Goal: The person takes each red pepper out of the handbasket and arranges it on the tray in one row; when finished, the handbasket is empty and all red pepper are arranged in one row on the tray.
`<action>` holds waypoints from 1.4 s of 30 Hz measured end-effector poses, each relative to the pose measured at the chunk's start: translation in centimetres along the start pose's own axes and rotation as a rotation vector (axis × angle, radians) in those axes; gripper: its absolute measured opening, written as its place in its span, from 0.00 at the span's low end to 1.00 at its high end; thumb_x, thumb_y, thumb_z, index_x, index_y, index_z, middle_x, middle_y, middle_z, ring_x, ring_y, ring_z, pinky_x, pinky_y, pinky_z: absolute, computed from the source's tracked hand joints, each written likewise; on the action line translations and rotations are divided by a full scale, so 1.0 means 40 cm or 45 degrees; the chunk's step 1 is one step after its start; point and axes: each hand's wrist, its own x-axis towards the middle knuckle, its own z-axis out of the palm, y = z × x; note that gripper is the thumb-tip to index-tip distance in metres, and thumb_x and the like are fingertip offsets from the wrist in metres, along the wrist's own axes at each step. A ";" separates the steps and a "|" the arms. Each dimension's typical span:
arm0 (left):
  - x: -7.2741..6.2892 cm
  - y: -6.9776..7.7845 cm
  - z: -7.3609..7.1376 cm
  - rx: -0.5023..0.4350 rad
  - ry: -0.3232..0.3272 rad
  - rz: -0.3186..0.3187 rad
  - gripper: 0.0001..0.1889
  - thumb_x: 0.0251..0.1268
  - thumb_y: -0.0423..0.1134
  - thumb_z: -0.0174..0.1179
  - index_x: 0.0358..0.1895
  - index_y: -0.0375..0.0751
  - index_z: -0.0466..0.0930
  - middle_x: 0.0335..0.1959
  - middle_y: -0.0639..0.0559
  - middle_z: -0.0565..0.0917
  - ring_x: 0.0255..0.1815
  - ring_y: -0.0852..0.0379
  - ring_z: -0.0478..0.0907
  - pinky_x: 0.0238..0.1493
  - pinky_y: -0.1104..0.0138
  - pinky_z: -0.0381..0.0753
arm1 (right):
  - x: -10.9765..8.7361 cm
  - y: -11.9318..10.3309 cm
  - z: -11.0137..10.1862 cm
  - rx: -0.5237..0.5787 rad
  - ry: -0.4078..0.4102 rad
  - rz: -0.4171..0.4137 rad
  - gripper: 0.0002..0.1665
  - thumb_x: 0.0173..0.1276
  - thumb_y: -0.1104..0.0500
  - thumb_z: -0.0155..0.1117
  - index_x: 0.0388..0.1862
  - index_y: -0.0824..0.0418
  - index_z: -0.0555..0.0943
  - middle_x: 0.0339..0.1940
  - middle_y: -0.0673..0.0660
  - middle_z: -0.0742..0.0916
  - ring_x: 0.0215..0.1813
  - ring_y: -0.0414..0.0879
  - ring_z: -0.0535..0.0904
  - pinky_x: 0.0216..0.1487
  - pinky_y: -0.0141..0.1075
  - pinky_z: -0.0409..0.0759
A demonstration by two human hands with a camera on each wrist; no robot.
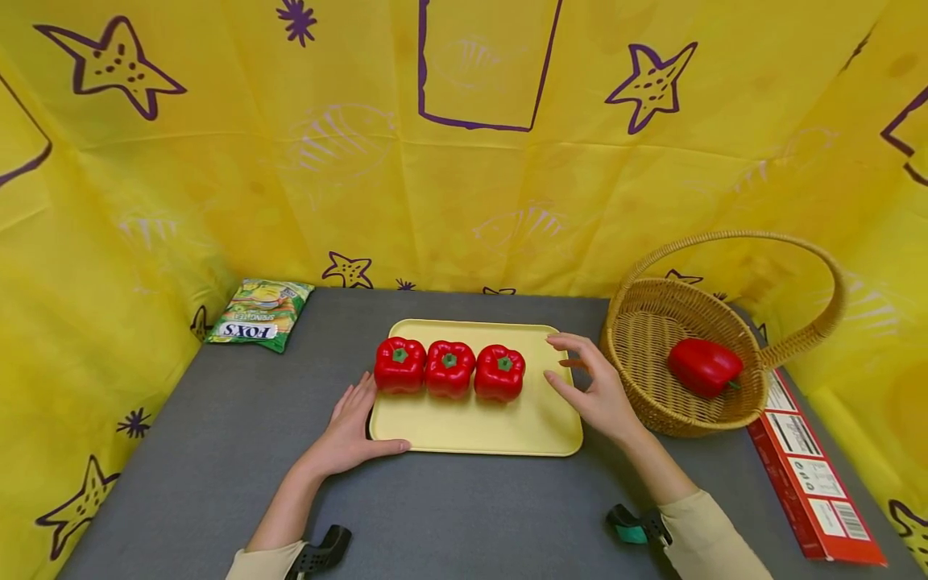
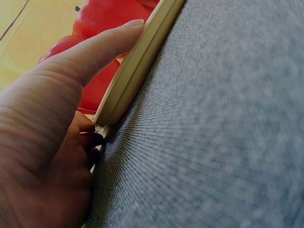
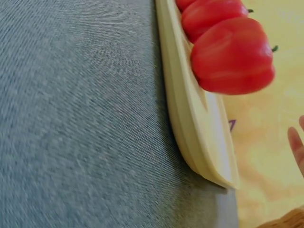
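Note:
Three red bell peppers with green stems, the left one (image 1: 400,365), the middle one (image 1: 449,369) and the right one (image 1: 499,373), stand in a row on a pale yellow tray (image 1: 471,431). My left hand (image 1: 350,435) rests against the tray's left end, fingers along the side and thumb touching the front rim (image 2: 137,61). Over the tray's right end hovers my right hand (image 1: 596,391), its fingers loosely bent and nothing between them. In the right wrist view, the right pepper (image 3: 232,57) stands apart from the fingertips (image 3: 295,142) at the edge.
A wicker basket (image 1: 631,379) with a tall handle stands right of the tray, another red bell pepper (image 1: 703,367) lying inside. Beside it lies a red and white box (image 1: 815,475). A green Fox's candy bag (image 1: 261,312) lies at the back left. Yellow patterned cloth (image 1: 464,201) surrounds the grey table.

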 end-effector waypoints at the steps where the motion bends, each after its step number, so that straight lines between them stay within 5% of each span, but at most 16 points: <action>1: 0.000 0.000 0.000 -0.001 -0.001 -0.002 0.61 0.47 0.59 0.73 0.78 0.37 0.45 0.78 0.38 0.48 0.78 0.40 0.37 0.72 0.44 0.33 | 0.000 0.000 -0.004 -0.003 0.023 -0.010 0.26 0.58 0.77 0.67 0.56 0.73 0.75 0.57 0.67 0.79 0.56 0.40 0.74 0.49 0.45 0.81; 5: 0.000 0.000 0.000 -0.008 -0.005 -0.010 0.61 0.47 0.59 0.73 0.78 0.37 0.45 0.78 0.38 0.48 0.78 0.40 0.37 0.72 0.44 0.33 | -0.003 0.005 -0.020 -0.006 0.131 -0.038 0.21 0.57 0.80 0.66 0.50 0.73 0.78 0.52 0.67 0.81 0.53 0.42 0.76 0.46 0.34 0.80; 14: -0.001 0.002 -0.002 0.001 0.002 0.005 0.61 0.47 0.59 0.73 0.78 0.36 0.45 0.78 0.38 0.48 0.78 0.39 0.38 0.72 0.43 0.33 | -0.007 0.007 -0.055 -0.030 0.365 -0.022 0.12 0.56 0.82 0.63 0.39 0.76 0.80 0.40 0.68 0.83 0.39 0.48 0.76 0.40 0.27 0.77; 24: 0.000 -0.001 0.000 0.008 0.007 0.015 0.61 0.47 0.59 0.73 0.78 0.37 0.44 0.78 0.38 0.48 0.78 0.39 0.38 0.72 0.44 0.34 | -0.020 0.020 -0.103 -0.205 0.549 0.047 0.08 0.57 0.80 0.62 0.36 0.76 0.81 0.36 0.68 0.83 0.37 0.45 0.76 0.39 0.25 0.76; 35: 0.000 -0.001 0.002 0.013 0.013 0.015 0.61 0.46 0.59 0.73 0.78 0.37 0.44 0.78 0.38 0.48 0.78 0.39 0.38 0.72 0.44 0.34 | -0.061 0.121 -0.174 -0.389 0.564 0.290 0.10 0.61 0.70 0.65 0.40 0.61 0.86 0.37 0.55 0.84 0.36 0.39 0.76 0.37 0.21 0.73; 42: 0.000 -0.001 0.003 0.019 0.018 0.022 0.61 0.46 0.59 0.73 0.78 0.37 0.45 0.78 0.38 0.49 0.78 0.39 0.38 0.72 0.44 0.34 | -0.077 0.137 -0.207 -0.576 0.503 0.348 0.13 0.59 0.68 0.67 0.43 0.60 0.85 0.39 0.59 0.83 0.35 0.40 0.74 0.34 0.24 0.70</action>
